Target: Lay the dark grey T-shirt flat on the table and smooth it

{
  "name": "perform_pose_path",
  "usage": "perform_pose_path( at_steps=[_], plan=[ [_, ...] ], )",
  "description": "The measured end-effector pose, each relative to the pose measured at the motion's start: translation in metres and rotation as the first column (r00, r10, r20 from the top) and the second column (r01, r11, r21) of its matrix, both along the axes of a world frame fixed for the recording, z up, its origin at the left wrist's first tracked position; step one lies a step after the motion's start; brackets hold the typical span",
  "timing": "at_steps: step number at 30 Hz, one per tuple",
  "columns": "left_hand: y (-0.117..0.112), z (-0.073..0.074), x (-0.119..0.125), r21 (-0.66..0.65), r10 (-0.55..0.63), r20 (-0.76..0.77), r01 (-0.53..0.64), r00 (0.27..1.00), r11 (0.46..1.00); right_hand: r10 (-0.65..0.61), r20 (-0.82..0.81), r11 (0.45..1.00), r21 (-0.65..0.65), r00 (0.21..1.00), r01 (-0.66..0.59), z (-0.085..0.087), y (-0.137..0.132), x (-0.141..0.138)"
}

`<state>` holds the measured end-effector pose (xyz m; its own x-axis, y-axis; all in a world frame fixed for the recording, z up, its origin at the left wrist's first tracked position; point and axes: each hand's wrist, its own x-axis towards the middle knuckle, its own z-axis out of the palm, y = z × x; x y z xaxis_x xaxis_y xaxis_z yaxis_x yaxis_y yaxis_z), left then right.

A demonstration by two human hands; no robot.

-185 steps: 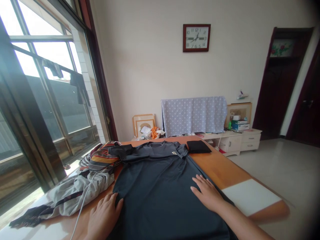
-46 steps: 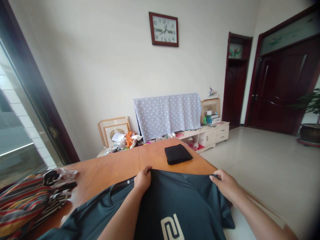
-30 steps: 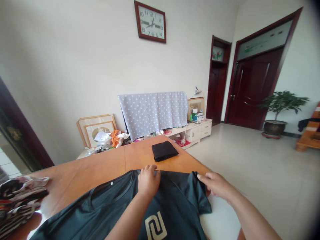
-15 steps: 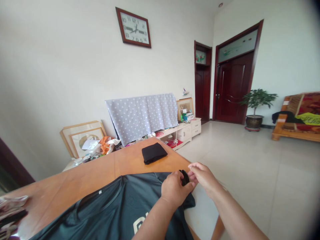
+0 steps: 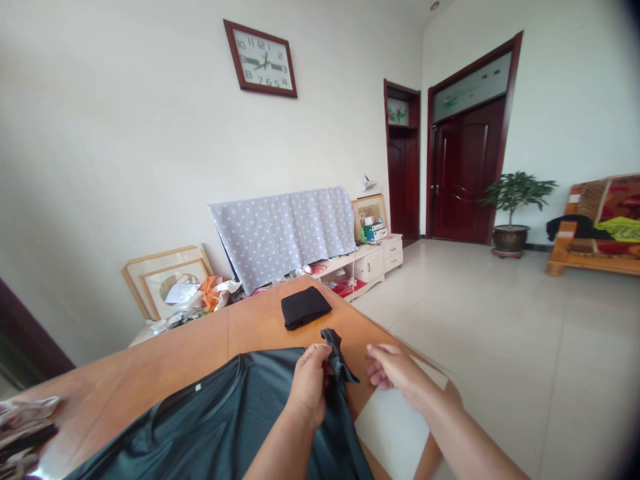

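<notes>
The right hand (image 5: 395,373) can pass freely over the tabletop's (image 5: 350,360) right side; the folded black cloth (image 5: 306,308) lies toward the far corner; the dark T-shirt (image 5: 200,407) covers the near left.

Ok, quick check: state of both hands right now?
Left hand: closed, holding a bunched part of the dark teal short-sleeved T-shirt.
Right hand: open, holding nothing.

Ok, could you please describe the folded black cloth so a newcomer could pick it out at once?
Start at the orange wooden table in front of the person, below the grey polka-dot cloth. Near its far corner lies a folded black cloth. It sits by itself, beyond the dark T-shirt gripped by the left hand.
</notes>
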<state>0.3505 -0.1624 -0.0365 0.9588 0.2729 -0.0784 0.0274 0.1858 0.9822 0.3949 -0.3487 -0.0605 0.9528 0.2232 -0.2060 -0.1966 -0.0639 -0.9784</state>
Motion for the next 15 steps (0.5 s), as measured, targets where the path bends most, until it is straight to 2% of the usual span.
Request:
perform_pose_path(
  at_steps=[2, 4, 7, 9, 10, 12, 14, 15],
  plan=[
    [0.007, 0.0, -0.004, -0.131, -0.002, 0.0, 0.002, 1.0, 0.991, 0.096, -0.072, 0.995, 0.022, 0.993, -0.095, 0.006, 0.011, -0.005],
    [0.009, -0.001, -0.008, -0.169, -0.002, 0.017, 0.004, 1.0, 0.986, 0.188, -0.103, 0.982, 0.023, 0.977, -0.186, 0.012, 0.023, -0.01],
    [0.006, 0.0, -0.015, -0.163, 0.02, 0.057, -0.011, 0.998, 0.987, 0.31, -0.008, 0.951, 0.016, 0.951, -0.309, 0.02, 0.037, -0.015],
    [0.002, 0.001, -0.019, -0.117, 0.011, 0.064, -0.004, 0.998, 0.993, 0.354, 0.086, 0.935, -0.055, 0.931, -0.351, 0.022, 0.041, -0.014],
    [0.0, 0.002, -0.022, -0.074, -0.005, 0.058, 0.009, 0.998, 0.997, 0.335, 0.13, 0.939, -0.134, 0.933, -0.318, 0.022, 0.041, -0.012],
    [-0.002, 0.001, -0.028, 0.052, -0.042, 0.033, 0.041, 0.999, 0.998, 0.225, 0.222, 0.939, -0.309, 0.949, -0.151, 0.019, 0.034, -0.003],
    [-0.003, -0.004, -0.036, 0.216, -0.083, 0.0, 0.081, 0.997, 0.973, 0.088, 0.313, 0.906, -0.419, 0.946, 0.054, 0.013, 0.019, 0.01],
    [-0.003, -0.008, -0.041, 0.305, -0.109, -0.012, 0.107, 0.994, 0.946, 0.046, 0.337, 0.889, -0.444, 0.94, 0.116, 0.01, 0.009, 0.017]
  ],
)
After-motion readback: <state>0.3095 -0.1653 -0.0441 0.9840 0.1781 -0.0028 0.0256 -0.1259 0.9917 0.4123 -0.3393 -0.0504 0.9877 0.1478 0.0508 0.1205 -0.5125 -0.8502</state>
